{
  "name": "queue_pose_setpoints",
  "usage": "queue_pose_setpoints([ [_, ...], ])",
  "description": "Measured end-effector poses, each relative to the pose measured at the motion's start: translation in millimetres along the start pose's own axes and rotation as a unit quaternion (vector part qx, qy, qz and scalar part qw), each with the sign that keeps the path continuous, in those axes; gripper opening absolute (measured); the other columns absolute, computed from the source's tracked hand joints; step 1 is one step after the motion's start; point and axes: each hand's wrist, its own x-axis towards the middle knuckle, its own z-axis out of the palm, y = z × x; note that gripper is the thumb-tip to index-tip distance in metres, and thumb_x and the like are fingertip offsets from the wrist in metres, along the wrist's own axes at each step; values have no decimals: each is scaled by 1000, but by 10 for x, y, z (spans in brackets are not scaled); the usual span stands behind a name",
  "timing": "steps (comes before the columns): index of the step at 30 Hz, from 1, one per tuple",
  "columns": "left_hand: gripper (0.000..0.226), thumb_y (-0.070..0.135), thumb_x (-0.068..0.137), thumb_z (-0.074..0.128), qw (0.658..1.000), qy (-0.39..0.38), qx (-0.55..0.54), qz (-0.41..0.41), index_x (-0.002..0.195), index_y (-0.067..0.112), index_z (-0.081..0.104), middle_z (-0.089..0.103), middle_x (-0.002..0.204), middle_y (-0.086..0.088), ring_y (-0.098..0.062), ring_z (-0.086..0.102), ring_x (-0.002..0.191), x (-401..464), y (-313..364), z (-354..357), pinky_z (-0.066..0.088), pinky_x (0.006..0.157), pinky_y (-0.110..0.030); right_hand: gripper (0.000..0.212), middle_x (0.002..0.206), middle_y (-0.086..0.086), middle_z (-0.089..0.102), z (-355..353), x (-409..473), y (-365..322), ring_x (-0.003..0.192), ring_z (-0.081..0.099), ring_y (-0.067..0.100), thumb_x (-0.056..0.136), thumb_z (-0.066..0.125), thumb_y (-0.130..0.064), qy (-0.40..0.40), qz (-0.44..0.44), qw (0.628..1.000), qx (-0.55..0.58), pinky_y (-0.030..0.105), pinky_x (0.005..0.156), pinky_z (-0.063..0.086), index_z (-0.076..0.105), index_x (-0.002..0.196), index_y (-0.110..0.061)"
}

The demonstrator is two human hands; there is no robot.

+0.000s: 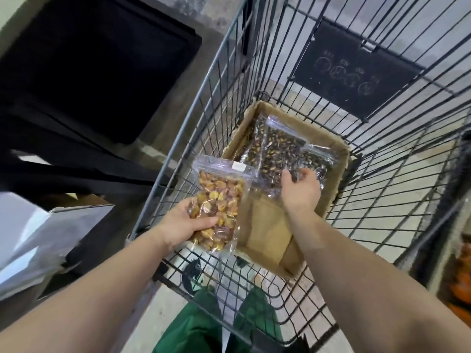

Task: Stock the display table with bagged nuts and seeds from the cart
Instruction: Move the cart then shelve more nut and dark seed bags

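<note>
My left hand (pixel 187 226) grips a clear bag of yellow-orange nuts (pixel 219 200) by its lower left corner, holding it above the wire cart's near left side. Inside the wire cart (pixel 178 128) lies a shallow cardboard box (pixel 265 233). Clear bags of dark seeds (pixel 280 149) lie stacked at the box's far end. My right hand (pixel 302 189) reaches down onto the nearest dark seed bag, fingers curling over its near edge. Whether the fingers have closed on the bag is hidden by the back of the hand.
A dark chalkboard sign (pixel 354 70) hangs on the cart's far wall. A black display table (pixel 96 62) stands to the left of the cart. A white open box (pixel 38 238) sits at lower left. Orange goods (pixel 458 284) show at the right edge.
</note>
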Motion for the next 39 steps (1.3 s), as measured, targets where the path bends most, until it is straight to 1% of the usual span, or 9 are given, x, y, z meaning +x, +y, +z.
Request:
queue_pose_setpoints([
  [5,70,14,66,86,999,7,-44,-8,129,21,55,74,112,-4,-17,73,96,57,34,86,59,81,-34,90,146,14,45,81,289,-5,131,48,34,81,76,-45,-84,98,992,-7,43,109,41,29,150,-13],
  [10,78,34,53,94,999,24,-3,-30,121,20,60,76,110,-4,-23,73,100,93,89,32,52,101,-49,108,117,6,60,117,463,-72,100,65,30,63,92,-35,-146,176,974,-1,46,90,55,29,147,-8],
  [13,94,47,41,98,999,30,14,-41,123,21,60,76,109,-3,-24,74,98,98,93,-4,53,96,-53,102,117,8,58,125,502,-82,67,62,19,63,93,-31,-150,168,974,-8,40,68,60,35,143,-8],
  [15,67,34,60,93,999,26,16,-38,117,19,61,76,105,-3,-24,74,96,97,89,-6,55,91,-49,98,130,8,50,156,509,-86,64,57,15,67,90,-34,-142,158,977,13,32,53,53,34,144,-10],
  [21,39,18,80,81,999,39,27,-25,113,17,60,75,100,-3,-18,75,82,113,35,0,55,54,-22,96,133,10,52,286,501,-39,112,59,30,71,87,-39,-112,186,963,156,46,95,53,30,144,-12],
  [26,47,18,75,83,999,37,4,-24,117,15,62,76,107,-7,-23,75,92,113,-40,-37,59,71,-33,94,107,10,68,242,384,-96,77,72,25,52,99,-22,-178,254,921,235,42,58,62,47,129,-6],
  [30,42,13,78,81,999,31,-1,-17,116,13,62,76,107,-8,-24,74,95,46,-28,-34,59,70,-30,32,99,12,71,103,143,-8,57,70,23,79,81,-14,-261,286,891,235,28,40,53,63,103,-4],
  [34,42,12,78,82,1000,15,3,-8,116,12,63,76,107,-9,-23,75,95,-85,30,2,61,78,-34,72,111,12,65,-248,-188,165,82,64,22,74,83,-13,-271,238,910,203,44,77,59,47,136,-10],
  [39,58,26,63,90,999,-17,40,28,114,21,62,76,106,-5,-23,74,97,-411,231,116,55,96,-45,40,107,8,69,-746,-719,262,95,67,26,80,77,-6,-278,162,921,221,52,96,53,57,113,-17],
])
